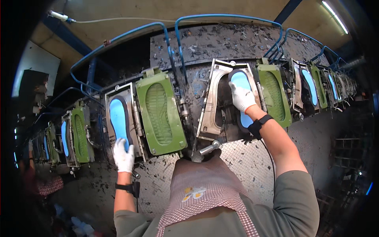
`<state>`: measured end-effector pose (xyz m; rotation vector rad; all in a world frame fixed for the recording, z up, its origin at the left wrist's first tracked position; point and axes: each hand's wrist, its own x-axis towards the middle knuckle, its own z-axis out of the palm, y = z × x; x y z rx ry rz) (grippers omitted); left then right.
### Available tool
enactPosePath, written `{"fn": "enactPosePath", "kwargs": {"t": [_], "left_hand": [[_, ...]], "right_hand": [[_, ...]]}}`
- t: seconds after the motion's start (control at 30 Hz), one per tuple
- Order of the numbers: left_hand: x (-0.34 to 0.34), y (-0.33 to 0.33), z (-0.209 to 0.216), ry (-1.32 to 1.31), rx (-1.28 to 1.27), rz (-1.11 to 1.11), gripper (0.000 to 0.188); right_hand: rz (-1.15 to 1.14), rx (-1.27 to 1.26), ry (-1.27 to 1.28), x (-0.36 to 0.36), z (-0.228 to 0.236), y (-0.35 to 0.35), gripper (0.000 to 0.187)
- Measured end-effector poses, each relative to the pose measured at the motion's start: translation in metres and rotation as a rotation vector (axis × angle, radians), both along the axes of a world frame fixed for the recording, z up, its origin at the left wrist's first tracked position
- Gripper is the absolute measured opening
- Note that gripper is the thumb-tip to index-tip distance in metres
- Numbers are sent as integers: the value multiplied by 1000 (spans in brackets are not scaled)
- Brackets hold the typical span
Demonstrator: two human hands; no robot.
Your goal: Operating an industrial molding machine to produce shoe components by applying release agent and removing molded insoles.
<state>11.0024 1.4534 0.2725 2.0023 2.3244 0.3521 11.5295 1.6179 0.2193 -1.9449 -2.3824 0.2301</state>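
My right hand (242,98), in a white knit glove, is closed around the middle of a shoe sole with a blue face (241,81) and dark rim. This sole lies askew over the right part of an opened metal mould frame (213,102), whose sole-shaped opening shows beside it. My left hand (124,157), also gloved, touches the heel end of another blue-faced sole (117,114), its fingers spread. That sole sits in a second metal mould (109,98). Green mould halves with patterned hollows, one left of centre (162,118) and one at right (274,93), lie folded open.
More open moulds with blue-faced soles (310,87) run along the bench on both sides. Blue tube rails (229,15) rise behind them. Scraps litter the back bench top (221,41) and metal floor (158,177). A metal lever (209,148) projects toward my apron.
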Motion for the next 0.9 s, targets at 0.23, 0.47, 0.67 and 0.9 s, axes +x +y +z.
{"fn": "enactPosePath", "kwargs": {"t": [0.23, 0.47, 0.67, 0.9], "left_hand": [[276, -32, -32, -586, -39, -376, 63], [344, 8, -43, -725, -308, 44, 74], [377, -5, -104, -1179, -517, 145, 82], [423, 15, -137, -1042, -270, 3, 70]], "right_hand": [[63, 81, 145, 9, -26, 3, 43], [-10, -43, 199, 17, -11, 5, 40], [26, -71, 482, 30, 64, -2, 39], [122, 251, 247, 53, 7, -55, 57]]}}
